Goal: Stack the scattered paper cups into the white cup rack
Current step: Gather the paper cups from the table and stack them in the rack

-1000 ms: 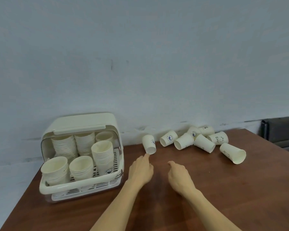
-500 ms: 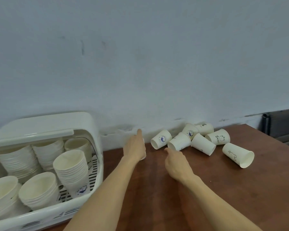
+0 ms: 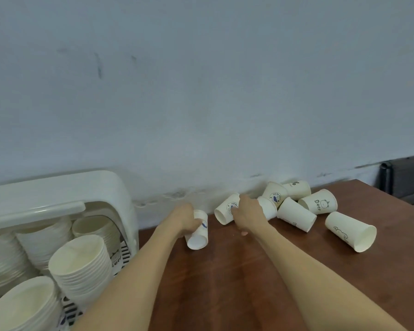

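Observation:
My left hand [image 3: 185, 219] grips a white paper cup [image 3: 198, 235] that lies on its side on the brown table, its mouth facing me. My right hand [image 3: 247, 215] lies over a second toppled cup with a blue logo [image 3: 226, 211], fingers curled against its side. More paper cups lie in a heap to the right by the wall; one reads "Bear" [image 3: 319, 201] and one lies apart at the right [image 3: 350, 231]. The white cup rack [image 3: 58, 192] stands at the left, lid raised, holding several stacks of cups [image 3: 81, 259].
A pale wall runs right behind the cups. The brown table [image 3: 237, 283] reaches toward me between my forearms. A dark grey object [image 3: 406, 175] stands beyond the table's right edge.
Both hands moved forward toward the wall. My left hand closed round the leftmost cup and tipped it toward me; my right hand reached the logo cup. The view shifted closer.

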A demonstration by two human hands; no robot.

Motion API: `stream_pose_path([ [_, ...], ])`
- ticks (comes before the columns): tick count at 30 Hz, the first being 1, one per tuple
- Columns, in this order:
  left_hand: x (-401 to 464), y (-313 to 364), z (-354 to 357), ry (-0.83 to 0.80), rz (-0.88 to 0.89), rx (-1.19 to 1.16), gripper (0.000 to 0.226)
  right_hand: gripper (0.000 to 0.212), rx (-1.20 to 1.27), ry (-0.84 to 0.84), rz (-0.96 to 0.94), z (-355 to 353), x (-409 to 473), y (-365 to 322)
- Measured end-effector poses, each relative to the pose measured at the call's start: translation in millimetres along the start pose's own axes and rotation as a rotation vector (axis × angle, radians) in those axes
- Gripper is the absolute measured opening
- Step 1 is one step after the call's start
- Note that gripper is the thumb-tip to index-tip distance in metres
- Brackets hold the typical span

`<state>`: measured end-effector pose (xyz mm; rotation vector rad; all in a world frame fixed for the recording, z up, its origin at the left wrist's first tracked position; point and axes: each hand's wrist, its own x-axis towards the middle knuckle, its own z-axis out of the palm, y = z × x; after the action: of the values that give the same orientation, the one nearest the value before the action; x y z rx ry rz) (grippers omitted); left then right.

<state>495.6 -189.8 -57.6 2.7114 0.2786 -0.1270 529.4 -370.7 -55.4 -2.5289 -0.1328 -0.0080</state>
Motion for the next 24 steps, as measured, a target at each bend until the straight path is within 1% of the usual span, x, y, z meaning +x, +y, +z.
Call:
stream_pose_path([
  [1,-2,1,-2,-0.023,0.015,-0.001,0.031,0.012,0.03,0.0,0.018,1,4,-3],
  [2,-4,3,-4,-0.036,0.029,0.0,0.03,0.009,0.064,-0.002,0.033,2,8,-6],
  [5,-15,10,-9,-0.054,0.06,0.005,0.031,0.016,0.209,-0.021,0.099,2,21,-14],
  [7,-22,14,-13,-0.058,0.076,0.013,0.028,0.012,0.321,-0.067,0.151,4,24,-18],
  [8,-25,16,-15,-0.063,0.081,0.019,0.027,0.01,0.337,-0.088,0.17,5,24,-21],
  [10,-33,17,-20,-0.078,0.087,0.041,0.025,0.017,0.341,-0.114,0.188,11,22,-24],
  [13,-44,14,-27,-0.13,0.092,0.055,0.014,0.013,0.314,-0.082,0.184,22,18,-28],
  [16,-56,10,-31,-0.161,0.114,0.033,0.007,0.015,0.301,-0.056,0.167,27,8,-34],
  [17,-60,8,-31,-0.15,0.119,0.03,0.007,0.016,0.28,-0.064,0.154,27,3,-36],
  [19,-66,4,-30,-0.103,0.118,0.051,0.016,0.016,0.217,-0.08,0.115,29,-8,-40],
  [22,-74,-5,-28,-0.029,0.131,0.09,0.011,0.015,0.165,-0.057,0.041,32,-21,-44],
  [24,-81,-9,-30,0.013,0.135,0.097,0.01,0.026,0.149,-0.016,0.0,32,-29,-46],
])
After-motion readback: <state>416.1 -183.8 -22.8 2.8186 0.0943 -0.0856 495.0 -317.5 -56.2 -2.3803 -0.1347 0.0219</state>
